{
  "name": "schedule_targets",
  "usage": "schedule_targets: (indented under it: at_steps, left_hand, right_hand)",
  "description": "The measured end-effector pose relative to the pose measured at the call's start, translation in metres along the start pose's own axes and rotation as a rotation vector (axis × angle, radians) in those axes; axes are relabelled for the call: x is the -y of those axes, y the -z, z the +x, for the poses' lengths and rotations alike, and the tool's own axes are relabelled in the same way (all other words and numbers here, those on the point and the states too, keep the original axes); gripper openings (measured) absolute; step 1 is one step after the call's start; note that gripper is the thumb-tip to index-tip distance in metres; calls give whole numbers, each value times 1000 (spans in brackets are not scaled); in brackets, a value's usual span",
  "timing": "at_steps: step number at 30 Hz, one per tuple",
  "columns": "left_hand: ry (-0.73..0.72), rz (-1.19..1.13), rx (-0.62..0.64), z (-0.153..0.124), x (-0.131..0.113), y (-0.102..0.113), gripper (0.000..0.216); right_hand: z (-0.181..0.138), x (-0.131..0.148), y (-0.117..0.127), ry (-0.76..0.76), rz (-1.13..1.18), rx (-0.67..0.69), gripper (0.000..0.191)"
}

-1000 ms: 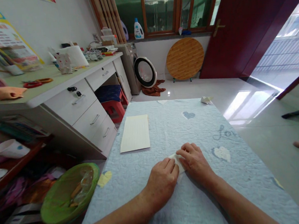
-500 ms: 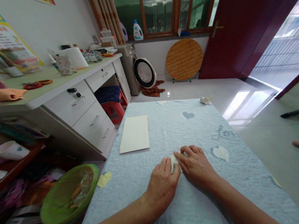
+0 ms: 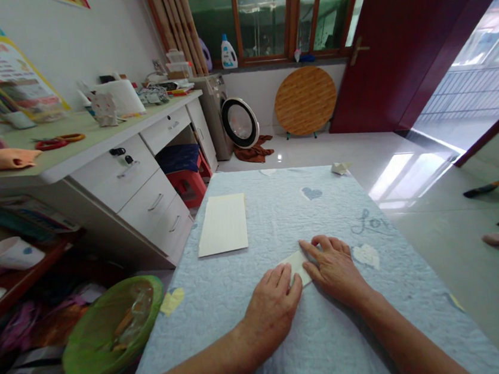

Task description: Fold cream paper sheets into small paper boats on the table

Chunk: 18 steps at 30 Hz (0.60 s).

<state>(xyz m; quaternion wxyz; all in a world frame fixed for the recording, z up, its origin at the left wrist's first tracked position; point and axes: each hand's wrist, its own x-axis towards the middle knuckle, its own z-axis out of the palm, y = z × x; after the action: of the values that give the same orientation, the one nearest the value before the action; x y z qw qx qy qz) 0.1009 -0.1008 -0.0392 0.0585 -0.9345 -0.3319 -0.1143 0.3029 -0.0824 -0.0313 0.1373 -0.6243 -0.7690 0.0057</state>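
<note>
A small folded piece of pale paper (image 3: 300, 267) lies on the cloth-covered table (image 3: 279, 207) between my hands. My left hand (image 3: 275, 301) grips its left end, thumb and fingers close together over it. At its right end, my right hand (image 3: 337, 270) holds the edge between thumb and index finger, the other fingers bent on the cloth. The middle of the paper shows; both its ends are partly hidden by my fingers. Farther up the table to the left lies a stack of lined paper (image 3: 223, 225).
A small folded paper piece (image 3: 341, 168) sits at the table's far right corner. To the left stand a green basket (image 3: 82, 356) and a white desk (image 3: 142, 190). A red stool (image 3: 188, 182) and a washing machine with its door open (image 3: 241, 122) are beyond.
My right hand has shifted slightly right, its fingers moving apart from my left hand's. More of the folded paper shows between them. My left hand stays nearly in place.
</note>
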Motion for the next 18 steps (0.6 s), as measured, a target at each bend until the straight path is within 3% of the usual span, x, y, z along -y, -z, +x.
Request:
schedule_targets:
  at_steps: [11, 18]
  left_hand:
    - [-20, -30, 12, -1, 1, -2, 33]
    - [99, -330, 88, 5, 16, 14, 33]
  right_hand:
    - [19, 12, -6, -205, -49, -46, 30]
    - [17, -10, -4, -215, 302, -33, 24]
